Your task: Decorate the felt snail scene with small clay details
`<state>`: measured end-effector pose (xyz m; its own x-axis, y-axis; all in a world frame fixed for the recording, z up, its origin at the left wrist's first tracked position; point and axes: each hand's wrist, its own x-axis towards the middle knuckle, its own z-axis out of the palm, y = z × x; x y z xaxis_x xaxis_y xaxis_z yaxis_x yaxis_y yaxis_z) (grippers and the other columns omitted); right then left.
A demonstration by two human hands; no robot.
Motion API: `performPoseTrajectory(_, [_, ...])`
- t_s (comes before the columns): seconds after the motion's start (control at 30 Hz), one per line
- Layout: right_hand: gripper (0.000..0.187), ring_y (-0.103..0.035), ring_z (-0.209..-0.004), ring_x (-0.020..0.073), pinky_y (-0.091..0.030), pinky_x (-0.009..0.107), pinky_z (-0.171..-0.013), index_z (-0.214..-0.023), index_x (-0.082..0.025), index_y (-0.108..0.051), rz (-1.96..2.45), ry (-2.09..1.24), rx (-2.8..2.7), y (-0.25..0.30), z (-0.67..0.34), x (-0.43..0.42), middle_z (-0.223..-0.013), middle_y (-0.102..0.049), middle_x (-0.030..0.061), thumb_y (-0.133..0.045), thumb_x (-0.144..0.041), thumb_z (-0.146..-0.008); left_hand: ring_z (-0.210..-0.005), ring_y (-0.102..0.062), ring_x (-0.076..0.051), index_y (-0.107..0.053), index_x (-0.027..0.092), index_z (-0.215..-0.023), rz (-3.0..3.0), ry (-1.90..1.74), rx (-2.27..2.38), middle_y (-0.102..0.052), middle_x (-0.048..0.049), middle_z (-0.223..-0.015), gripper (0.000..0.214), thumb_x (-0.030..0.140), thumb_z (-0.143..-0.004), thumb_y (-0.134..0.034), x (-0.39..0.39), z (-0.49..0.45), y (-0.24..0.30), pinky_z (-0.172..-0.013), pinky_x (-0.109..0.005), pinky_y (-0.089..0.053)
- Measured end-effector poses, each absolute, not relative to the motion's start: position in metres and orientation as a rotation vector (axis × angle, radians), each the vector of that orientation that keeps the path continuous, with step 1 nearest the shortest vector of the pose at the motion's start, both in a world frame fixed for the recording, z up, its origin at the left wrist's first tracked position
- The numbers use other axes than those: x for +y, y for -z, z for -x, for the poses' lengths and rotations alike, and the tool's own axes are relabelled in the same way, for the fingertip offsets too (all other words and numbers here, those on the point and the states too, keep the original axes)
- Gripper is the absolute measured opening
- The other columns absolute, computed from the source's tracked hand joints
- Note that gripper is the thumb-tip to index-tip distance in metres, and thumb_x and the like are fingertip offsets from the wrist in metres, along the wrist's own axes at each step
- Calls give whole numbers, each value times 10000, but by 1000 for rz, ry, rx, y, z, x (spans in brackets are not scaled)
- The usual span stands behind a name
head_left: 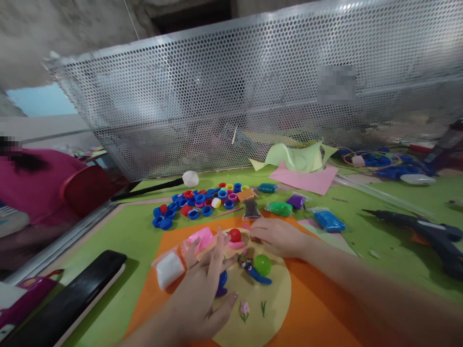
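My left hand (206, 286) is open, fingers spread over the left part of a pale yellow paper circle (277, 308) on orange paper (307, 308). Partly hidden beneath it is a dark blue clay shape (222, 282). At the circle's far edge my right hand (277, 236) has its fingers curled down; a small pink piece (246, 226) shows by the fingertips, but what they grip is hidden. Between the hands lie a red ball (235, 235) on pink clay and a blue clay snail (258, 275) with a green shell (263, 264). Nearer me are a clay flower (244, 307) and green leaves (263, 309).
Bagged white clay (170, 270) and pink clay (200, 239) lie left. Behind are bottle caps (200, 198) and clay packets (280, 208). A glue gun (419, 226) is right, a black phone-like object (72, 299) left. A perforated metal panel (217, 96) stands behind; a person in pink (39, 183) sits left.
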<state>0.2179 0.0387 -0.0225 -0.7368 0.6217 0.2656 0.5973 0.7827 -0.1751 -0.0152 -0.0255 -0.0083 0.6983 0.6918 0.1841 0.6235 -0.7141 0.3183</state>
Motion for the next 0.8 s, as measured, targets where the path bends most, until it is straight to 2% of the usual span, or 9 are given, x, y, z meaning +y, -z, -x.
performPoseTrajectory(0.07, [182,-559,-905,179,-446,273,-797,-898,-128,-626,941,-115,-2667,23,-218,40,-961,-623,83,-472,-67,-821,-1202,-426,-301,295,138,-1319,-2680,-441,1067,-588,-121,-1180,865,281,-791,-375,-26,16,5,-947,-570,-317])
performPoseTrajectory(0.2, [212,-556,-923,186,-447,284,-806,-916,-128,-624,942,-120,-2677,23,-218,40,-978,-621,82,-451,-54,-820,-1238,-380,-303,308,153,-1314,-2647,-407,1078,-589,-103,-1183,878,277,-784,-382,-26,14,3,-1001,-630,-139])
performPoseTrajectory(0.4, [198,-559,-905,185,-445,278,-810,-904,-130,-627,946,-119,-2676,22,-217,39,-967,-623,75,-457,-64,-827,-1226,-387,-316,327,176,-1304,-2615,-337,1063,-583,-81,-1195,925,280,-769,-422,-29,11,8,-997,-652,6])
performPoseTrajectory(0.53, [201,-559,-909,187,-444,274,-807,-898,-127,-628,943,-113,-2674,22,-217,39,-967,-622,77,-463,-46,-816,-1185,-436,-316,337,164,-1297,-2629,-398,1059,-588,-88,-1188,913,287,-782,-406,-29,12,5,-1001,-644,-33])
performPoseTrajectory(0.67, [196,-561,-891,183,-449,270,-786,-895,-123,-629,941,-109,-2670,23,-218,39,-958,-623,77,-467,-45,-816,-1205,-410,-337,370,152,-1274,-2685,-430,1056,-603,-108,-1160,892,282,-799,-374,-28,12,3,-972,-678,-44])
performPoseTrajectory(0.8, [198,-557,-896,186,-446,279,-786,-898,-130,-626,939,-105,-2667,27,-218,40,-951,-620,75,-465,-48,-817,-1167,-449,-325,328,138,-1300,-2656,-409,1047,-606,-107,-1154,896,300,-788,-389,-28,11,6,-995,-627,-134])
